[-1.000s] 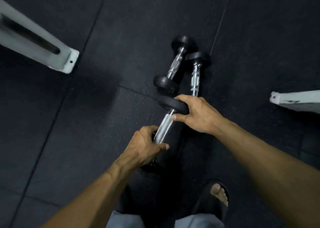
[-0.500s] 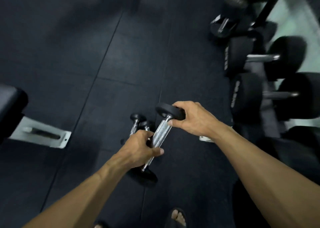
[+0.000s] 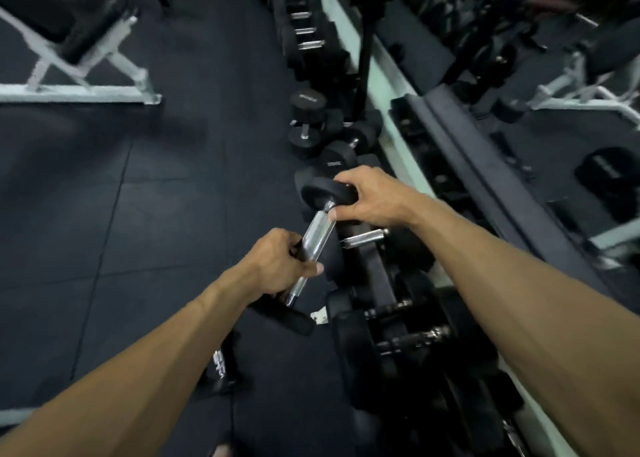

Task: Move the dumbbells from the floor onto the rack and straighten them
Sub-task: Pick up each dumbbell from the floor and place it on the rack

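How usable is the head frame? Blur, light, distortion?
Head view: dim, cool light; dumbbell bar shows a bright glare streak; both hands, left hand and right hand, are fairly sharp; bench and rack are smeared by motion blur; wide-angle bends the floor seams and stretches the forearms at the edges.

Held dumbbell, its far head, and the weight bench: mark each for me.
held dumbbell (image 3: 317, 235), head view, chrome handle.
far head (image 3: 323, 193), head view, black rubber rim.
weight bench (image 3: 86, 91), head view, white base bar.
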A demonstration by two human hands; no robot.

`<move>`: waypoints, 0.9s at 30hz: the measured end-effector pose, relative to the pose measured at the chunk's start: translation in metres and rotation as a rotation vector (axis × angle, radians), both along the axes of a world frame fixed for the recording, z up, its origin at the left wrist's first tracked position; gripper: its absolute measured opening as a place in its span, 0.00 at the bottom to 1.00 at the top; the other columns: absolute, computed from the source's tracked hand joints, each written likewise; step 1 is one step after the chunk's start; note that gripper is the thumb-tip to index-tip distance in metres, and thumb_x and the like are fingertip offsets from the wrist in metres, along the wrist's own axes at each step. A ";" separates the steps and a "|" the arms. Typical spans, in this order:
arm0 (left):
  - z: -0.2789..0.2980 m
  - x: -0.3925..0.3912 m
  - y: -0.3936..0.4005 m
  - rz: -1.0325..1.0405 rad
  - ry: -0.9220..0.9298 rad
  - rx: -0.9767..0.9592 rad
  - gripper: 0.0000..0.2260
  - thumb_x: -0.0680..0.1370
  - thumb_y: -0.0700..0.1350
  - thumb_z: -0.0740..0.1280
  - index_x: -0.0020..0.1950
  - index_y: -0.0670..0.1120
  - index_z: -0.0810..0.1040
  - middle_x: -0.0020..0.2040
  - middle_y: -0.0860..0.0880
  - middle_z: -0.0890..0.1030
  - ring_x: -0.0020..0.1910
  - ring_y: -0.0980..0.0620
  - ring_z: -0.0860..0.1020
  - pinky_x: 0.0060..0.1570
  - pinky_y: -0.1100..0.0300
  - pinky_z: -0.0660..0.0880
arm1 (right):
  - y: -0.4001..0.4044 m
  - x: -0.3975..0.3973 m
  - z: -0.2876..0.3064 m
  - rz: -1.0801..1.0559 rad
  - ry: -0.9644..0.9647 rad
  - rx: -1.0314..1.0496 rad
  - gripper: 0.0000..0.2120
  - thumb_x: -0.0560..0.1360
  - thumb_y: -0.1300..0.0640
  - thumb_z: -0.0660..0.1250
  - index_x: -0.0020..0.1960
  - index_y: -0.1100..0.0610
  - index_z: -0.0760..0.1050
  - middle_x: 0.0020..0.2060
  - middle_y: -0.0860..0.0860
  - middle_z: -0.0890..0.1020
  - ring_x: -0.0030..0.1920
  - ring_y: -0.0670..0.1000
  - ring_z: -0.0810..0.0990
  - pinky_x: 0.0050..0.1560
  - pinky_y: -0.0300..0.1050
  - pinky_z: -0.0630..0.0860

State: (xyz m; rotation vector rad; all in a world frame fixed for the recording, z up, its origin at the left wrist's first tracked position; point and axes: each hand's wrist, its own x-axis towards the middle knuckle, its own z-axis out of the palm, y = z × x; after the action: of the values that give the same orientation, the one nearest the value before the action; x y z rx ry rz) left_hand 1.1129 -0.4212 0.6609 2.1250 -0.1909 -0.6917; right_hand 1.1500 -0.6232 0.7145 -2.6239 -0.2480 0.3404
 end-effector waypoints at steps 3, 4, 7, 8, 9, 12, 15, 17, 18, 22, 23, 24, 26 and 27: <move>0.027 0.017 -0.039 -0.081 -0.033 -0.047 0.13 0.71 0.47 0.76 0.35 0.49 0.73 0.35 0.48 0.79 0.34 0.50 0.78 0.33 0.59 0.71 | -0.038 0.000 0.033 -0.078 -0.003 0.020 0.11 0.69 0.51 0.76 0.49 0.52 0.80 0.41 0.46 0.84 0.42 0.45 0.81 0.47 0.44 0.77; 0.033 0.023 -0.052 -0.109 -0.038 -0.058 0.13 0.71 0.47 0.76 0.35 0.48 0.73 0.34 0.50 0.77 0.33 0.52 0.75 0.34 0.60 0.70 | -0.051 -0.002 0.043 -0.102 0.000 0.003 0.10 0.70 0.51 0.76 0.49 0.51 0.80 0.41 0.45 0.84 0.41 0.44 0.81 0.46 0.43 0.76; 0.044 0.039 -0.092 -0.211 -0.048 -0.083 0.11 0.71 0.48 0.76 0.40 0.44 0.77 0.36 0.49 0.78 0.36 0.52 0.77 0.38 0.59 0.73 | -0.090 -0.009 0.060 -0.183 -0.037 -0.032 0.09 0.71 0.50 0.74 0.49 0.52 0.80 0.41 0.47 0.83 0.42 0.47 0.81 0.46 0.46 0.76; 0.045 0.042 -0.106 -0.239 -0.049 -0.088 0.11 0.70 0.48 0.76 0.42 0.44 0.78 0.39 0.48 0.81 0.38 0.51 0.79 0.41 0.57 0.75 | -0.103 -0.014 0.063 -0.214 -0.055 -0.042 0.10 0.71 0.50 0.74 0.49 0.53 0.80 0.41 0.48 0.83 0.43 0.48 0.81 0.47 0.48 0.77; 0.046 0.044 -0.121 -0.271 -0.050 -0.092 0.11 0.70 0.48 0.76 0.45 0.43 0.80 0.41 0.46 0.82 0.40 0.49 0.81 0.43 0.55 0.77 | -0.117 -0.021 0.065 -0.245 -0.076 -0.047 0.10 0.72 0.50 0.74 0.49 0.53 0.80 0.41 0.48 0.83 0.43 0.49 0.81 0.47 0.49 0.77; 0.046 0.044 -0.170 -0.379 -0.064 -0.104 0.11 0.70 0.48 0.76 0.43 0.42 0.80 0.36 0.45 0.79 0.36 0.49 0.78 0.41 0.55 0.76 | -0.160 -0.043 0.068 -0.343 -0.096 -0.099 0.08 0.72 0.50 0.74 0.47 0.51 0.78 0.39 0.47 0.80 0.39 0.46 0.78 0.44 0.47 0.75; 0.043 0.037 -0.222 -0.464 -0.058 -0.120 0.10 0.71 0.48 0.76 0.44 0.44 0.80 0.37 0.49 0.78 0.37 0.51 0.76 0.42 0.55 0.75 | -0.204 -0.062 0.069 -0.428 -0.079 -0.168 0.10 0.71 0.49 0.74 0.47 0.52 0.78 0.39 0.47 0.79 0.40 0.48 0.78 0.46 0.50 0.76; 0.040 0.032 -0.255 -0.500 -0.041 -0.132 0.14 0.70 0.49 0.76 0.49 0.43 0.81 0.40 0.48 0.79 0.41 0.49 0.78 0.47 0.52 0.77 | -0.232 -0.075 0.069 -0.479 -0.067 -0.185 0.10 0.72 0.50 0.74 0.47 0.53 0.77 0.39 0.47 0.79 0.40 0.49 0.79 0.47 0.51 0.76; 0.038 0.029 -0.271 -0.514 -0.036 -0.136 0.15 0.70 0.49 0.76 0.50 0.43 0.81 0.41 0.46 0.80 0.42 0.48 0.79 0.48 0.51 0.77 | -0.246 -0.080 0.068 -0.496 -0.060 -0.199 0.10 0.72 0.50 0.74 0.47 0.54 0.78 0.39 0.48 0.80 0.42 0.50 0.79 0.48 0.51 0.76; 0.025 0.020 -0.325 -0.575 -0.009 -0.140 0.12 0.69 0.49 0.76 0.46 0.43 0.81 0.38 0.49 0.81 0.38 0.51 0.78 0.45 0.53 0.77 | -0.290 -0.099 0.061 -0.552 -0.021 -0.218 0.09 0.72 0.51 0.74 0.49 0.52 0.78 0.41 0.47 0.81 0.44 0.51 0.80 0.49 0.52 0.77; 0.022 0.019 -0.337 -0.583 -0.001 -0.141 0.12 0.69 0.49 0.76 0.46 0.44 0.81 0.37 0.51 0.79 0.38 0.52 0.77 0.43 0.54 0.76 | -0.300 -0.102 0.057 -0.563 -0.011 -0.222 0.09 0.72 0.51 0.73 0.50 0.52 0.78 0.41 0.47 0.81 0.44 0.51 0.80 0.50 0.53 0.78; 0.020 0.017 -0.347 -0.587 0.010 -0.141 0.11 0.69 0.49 0.76 0.46 0.44 0.81 0.37 0.52 0.79 0.38 0.53 0.77 0.41 0.57 0.75 | -0.310 -0.104 0.054 -0.571 -0.004 -0.223 0.10 0.72 0.51 0.73 0.50 0.52 0.78 0.42 0.47 0.81 0.44 0.51 0.80 0.51 0.53 0.78; 0.015 0.016 -0.365 -0.585 0.039 -0.140 0.10 0.69 0.48 0.76 0.46 0.45 0.81 0.37 0.53 0.79 0.38 0.54 0.78 0.41 0.60 0.74 | -0.330 -0.106 0.049 -0.593 0.011 -0.206 0.10 0.72 0.51 0.74 0.52 0.52 0.78 0.42 0.47 0.82 0.45 0.51 0.81 0.51 0.53 0.78; 0.014 0.016 -0.374 -0.582 0.049 -0.138 0.10 0.70 0.48 0.76 0.47 0.45 0.81 0.36 0.53 0.79 0.38 0.54 0.78 0.41 0.60 0.74 | -0.339 -0.106 0.046 -0.603 0.018 -0.194 0.10 0.73 0.51 0.74 0.52 0.52 0.78 0.42 0.47 0.82 0.45 0.50 0.81 0.51 0.52 0.78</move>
State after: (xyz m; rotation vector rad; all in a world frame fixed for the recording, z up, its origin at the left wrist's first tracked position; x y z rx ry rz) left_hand 1.1291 -0.7953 0.6748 1.9195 -0.8269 -1.0274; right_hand 1.0438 -0.9622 0.7607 -2.7197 0.6015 0.1815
